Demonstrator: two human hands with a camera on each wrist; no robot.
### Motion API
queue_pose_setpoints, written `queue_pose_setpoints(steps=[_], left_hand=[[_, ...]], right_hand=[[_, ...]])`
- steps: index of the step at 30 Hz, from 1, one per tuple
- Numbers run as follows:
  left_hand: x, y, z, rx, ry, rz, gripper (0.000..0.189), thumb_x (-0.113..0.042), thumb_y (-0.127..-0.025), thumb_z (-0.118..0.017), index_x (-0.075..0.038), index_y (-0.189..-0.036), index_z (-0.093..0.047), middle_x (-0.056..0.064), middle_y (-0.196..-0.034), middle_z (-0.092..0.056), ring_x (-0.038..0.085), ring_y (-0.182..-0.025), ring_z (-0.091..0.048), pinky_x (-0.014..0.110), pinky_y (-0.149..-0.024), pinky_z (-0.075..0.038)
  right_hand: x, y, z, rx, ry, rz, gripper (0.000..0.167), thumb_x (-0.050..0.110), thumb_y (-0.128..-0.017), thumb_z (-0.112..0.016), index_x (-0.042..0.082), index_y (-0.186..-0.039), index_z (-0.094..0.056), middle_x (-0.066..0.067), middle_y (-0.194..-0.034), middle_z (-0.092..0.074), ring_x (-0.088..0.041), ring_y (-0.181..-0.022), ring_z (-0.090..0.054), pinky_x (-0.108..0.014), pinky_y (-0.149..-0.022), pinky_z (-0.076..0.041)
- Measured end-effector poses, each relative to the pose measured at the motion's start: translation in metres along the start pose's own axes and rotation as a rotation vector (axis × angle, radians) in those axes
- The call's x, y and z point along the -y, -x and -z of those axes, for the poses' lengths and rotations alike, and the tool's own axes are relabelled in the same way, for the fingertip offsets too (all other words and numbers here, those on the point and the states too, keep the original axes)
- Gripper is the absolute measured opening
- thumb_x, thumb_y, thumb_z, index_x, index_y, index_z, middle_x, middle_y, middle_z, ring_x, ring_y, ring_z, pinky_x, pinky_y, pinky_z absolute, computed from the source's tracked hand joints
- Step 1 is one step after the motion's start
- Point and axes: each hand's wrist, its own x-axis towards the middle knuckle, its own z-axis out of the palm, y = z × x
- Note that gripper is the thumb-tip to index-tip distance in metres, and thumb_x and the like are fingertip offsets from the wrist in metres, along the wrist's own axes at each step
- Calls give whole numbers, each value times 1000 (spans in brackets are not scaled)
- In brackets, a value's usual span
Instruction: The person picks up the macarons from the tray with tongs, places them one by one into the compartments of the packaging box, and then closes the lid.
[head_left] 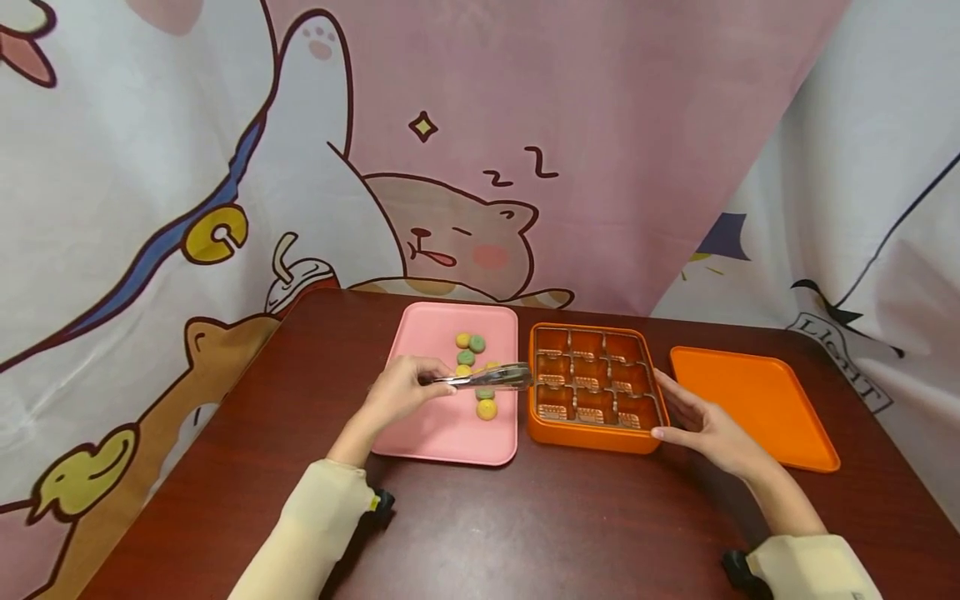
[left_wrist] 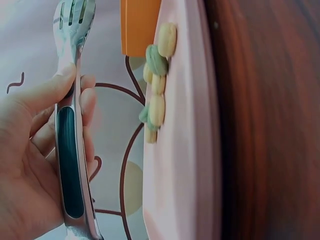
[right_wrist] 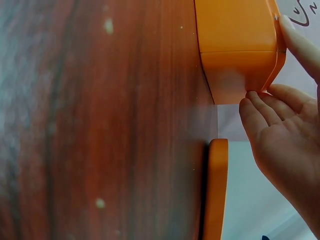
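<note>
In the head view my left hand (head_left: 401, 387) holds metal tongs (head_left: 495, 377) above a pink tray (head_left: 420, 433), their tips reaching toward the orange box. The left wrist view shows a dark green inlay on the tongs' handle (left_wrist: 71, 162) and a slotted head. Several small yellow and green macarons (head_left: 487, 409) lie on the tray, some hidden behind the tongs. Beside the tray stands an orange box (head_left: 592, 435) with a clear divided insert (head_left: 590, 372); its compartments look bare. My right hand (head_left: 708, 429) touches the box's right side, fingers extended along it and thumb at the near corner.
A flat orange lid (head_left: 753, 408) lies on the dark wooden table (head_left: 480, 533), to the right of the box and my right hand. Behind the table hangs a cartoon-printed cloth (head_left: 615, 167), which also runs down both sides.
</note>
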Motion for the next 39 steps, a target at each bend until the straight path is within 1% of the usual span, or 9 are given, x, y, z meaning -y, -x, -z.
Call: queue_pose_setpoints(steps=[4, 10, 17, 20, 26, 31, 39], left_hand=[[-7, -7, -4, -17, -17, -19, 8, -16, -83, -80, -13, -90, -78, 0, -84, -75, 6, -72, -60, 22, -66, -47], [-19, -17, -12, -22, -21, -18, 12, -19, -83, -80, -13, -92, -79, 1, -84, -76, 5, -71, -61, 22, -66, -48], [-33, -26, -22, -32, -12, -10, 10, -20, -82, -82, -15, -91, -78, -2, -82, -75, 6, -71, -60, 23, -66, -47], [-37, -29, -27, -31, -23, -18, 11, -20, -82, -82, -16, -91, -79, -3, -83, -76, 5, -72, -60, 22, -66, -47], [-46, -36, -34, -17, -38, -23, 14, -22, -81, -82, -16, -93, -79, -3, -83, -75, 5, -70, -59, 23, -66, -45], [-51, -41, -40, -1, -43, -25, 14, -23, -82, -81, -17, -93, -79, -3, -82, -72, 6, -72, -56, 24, -66, -43], [-55, -47, -48, 9, -42, -25, 13, -26, -83, -80, -20, -94, -79, -6, -84, -76, 6, -73, -55, 26, -68, -42]], right_hand=[[-1, 0, 0, -4, 0, 17, 80, 10, -95, -66, 0, -158, -17, -31, -161, -14, 26, -128, -29, -1, -97, -32], [-3, 1, 0, -4, -12, 37, 80, 6, -94, -65, -3, -157, -17, -34, -160, -13, 25, -129, -29, -1, -98, -32], [-2, 2, 0, 3, -13, 29, 80, 5, -95, -65, -3, -157, -16, -34, -160, -12, 26, -129, -29, -1, -98, -32], [-2, 2, 1, 5, -10, 23, 80, 6, -95, -65, -2, -157, -16, -33, -161, -12, 26, -129, -28, -1, -97, -32], [-1, 1, 0, 7, 0, 6, 80, 8, -95, -65, 1, -158, -16, -31, -162, -14, 26, -127, -29, -1, -97, -32], [0, 1, 1, 6, -8, 13, 80, 7, -95, -64, -1, -158, -16, -32, -161, -13, 26, -128, -29, -1, -97, -32], [0, 0, 1, 10, -12, 4, 80, 8, -95, -65, 0, -158, -15, -31, -162, -13, 26, -128, -29, -1, -97, -32]])
